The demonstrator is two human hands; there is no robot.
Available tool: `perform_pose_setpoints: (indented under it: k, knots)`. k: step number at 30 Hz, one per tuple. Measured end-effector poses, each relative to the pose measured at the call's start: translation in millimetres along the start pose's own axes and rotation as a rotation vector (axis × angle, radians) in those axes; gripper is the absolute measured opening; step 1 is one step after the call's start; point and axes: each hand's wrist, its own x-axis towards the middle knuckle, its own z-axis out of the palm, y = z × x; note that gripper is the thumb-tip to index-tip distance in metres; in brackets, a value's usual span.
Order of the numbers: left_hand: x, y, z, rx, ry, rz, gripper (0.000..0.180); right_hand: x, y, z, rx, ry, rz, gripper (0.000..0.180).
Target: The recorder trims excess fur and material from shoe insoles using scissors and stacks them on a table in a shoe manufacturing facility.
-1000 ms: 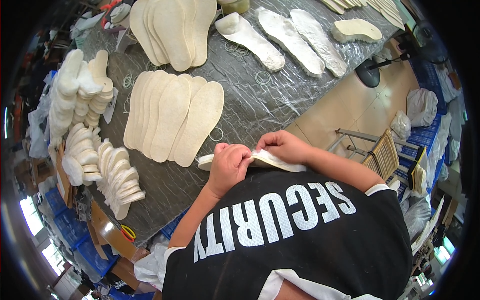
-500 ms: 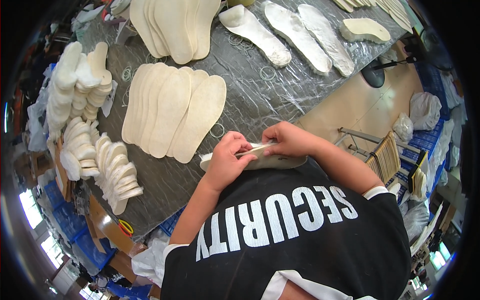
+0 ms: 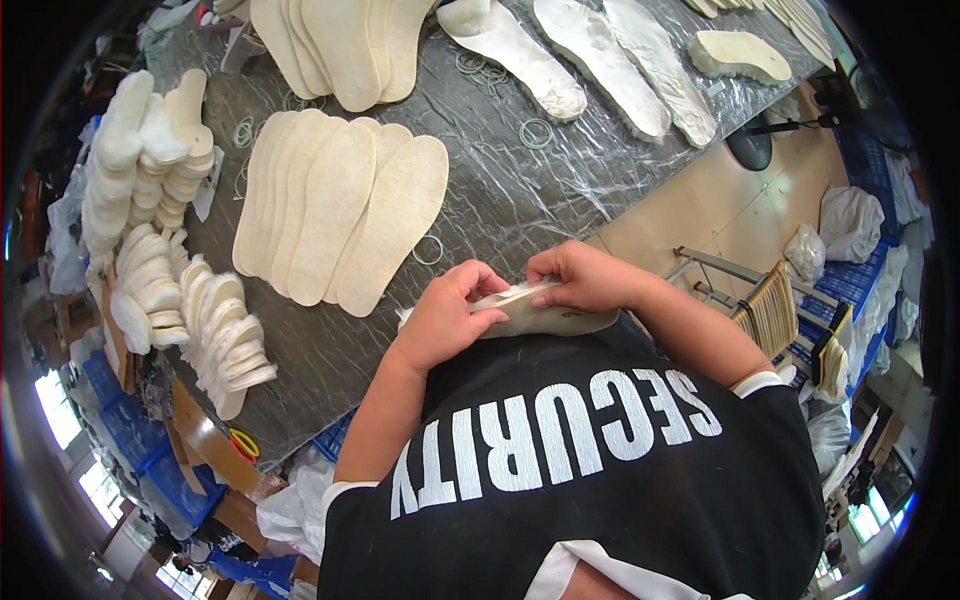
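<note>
Insole (image 3: 550, 322) at the near edge of the dark table (image 3: 490, 205), up by the black shirt (image 3: 600, 530): smooth beige face, white fluff at the rim, small dark mark toward right end, slightly bowed. Left hand (image 3: 447, 312): thumb and fingers slightly parted, rim between them. Right hand (image 3: 583, 279): fingertips nearly together, pinching rim further right. Beyond, leftward: thin band (image 3: 428, 250), then fanned beige insoles (image 3: 330, 205).
</note>
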Motion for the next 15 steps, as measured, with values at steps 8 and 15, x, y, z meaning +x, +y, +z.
perform_pose_setpoints:
  k: [8,15]
  knots:
    - [2,-6,8,-0.056,0.045,-0.023,0.033,-2,4,0,0.004,0.0,0.008,0.018]
    - [2,-7,15,-0.121,0.051,-0.101,0.028,-4,7,0,0.002,0.062,-0.036,0.019]
